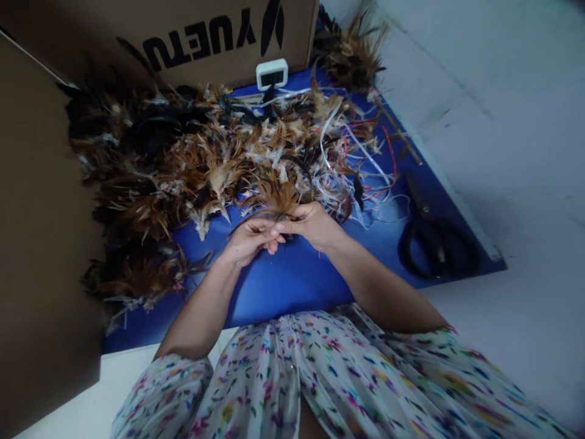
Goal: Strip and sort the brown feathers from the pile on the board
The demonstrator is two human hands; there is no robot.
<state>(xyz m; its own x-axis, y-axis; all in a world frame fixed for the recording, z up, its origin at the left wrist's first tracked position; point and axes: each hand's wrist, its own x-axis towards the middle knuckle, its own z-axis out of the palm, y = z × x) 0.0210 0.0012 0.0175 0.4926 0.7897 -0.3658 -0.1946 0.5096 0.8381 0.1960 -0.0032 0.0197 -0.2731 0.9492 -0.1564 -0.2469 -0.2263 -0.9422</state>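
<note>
A small bunch of brown feathers [276,198] stands fanned out between my two hands, its tips pointing away from me. My left hand [253,238] pinches the lower end from the left, thumb against fingers. From the right, my right hand [311,224] grips the same base, and the two thumbs meet there. The quill ends are mostly hidden by my fingers. Just beyond my hands spreads a large heap of brown, black and pale feathers [192,152] on the blue table [274,286].
Black-handled scissors [441,247] lie at the right. Tangled white and red strings [338,177] are by the heap's right side. A small white device with a dark screen [272,74] stands before a cardboard box [219,36]. More cardboard [41,213] rises at left. Another feather bundle [351,52] lies back right.
</note>
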